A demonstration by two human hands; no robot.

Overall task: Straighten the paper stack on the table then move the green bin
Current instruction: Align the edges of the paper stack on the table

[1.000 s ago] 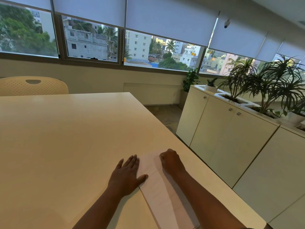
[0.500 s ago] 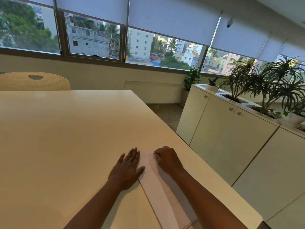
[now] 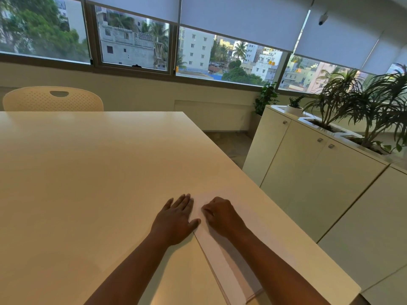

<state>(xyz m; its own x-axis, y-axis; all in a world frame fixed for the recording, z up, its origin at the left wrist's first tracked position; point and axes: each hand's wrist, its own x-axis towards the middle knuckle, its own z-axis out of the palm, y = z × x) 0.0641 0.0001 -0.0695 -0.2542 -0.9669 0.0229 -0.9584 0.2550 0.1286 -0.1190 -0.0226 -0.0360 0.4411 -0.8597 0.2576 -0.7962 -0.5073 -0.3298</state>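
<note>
A white paper stack [image 3: 222, 260] lies on the pale table [image 3: 88, 172] near its right edge and runs toward me. My left hand [image 3: 176, 219] lies flat with straight fingers against the stack's left edge, thumb touching the paper. My right hand [image 3: 222, 215] rests on top of the stack's far end with its fingers curled under; I cannot see whether they pinch a sheet. My right forearm covers part of the stack. No green bin is in view.
A perforated cream chair [image 3: 52, 99] stands at the table's far left side. White cabinets [image 3: 308, 177] with potted plants [image 3: 363, 111] on top line the right, with a floor gap between them and the table's right edge. Windows run along the back wall.
My right hand has slid left across the paper, closer to my left hand. The left hand stays flat at the stack's left edge.
</note>
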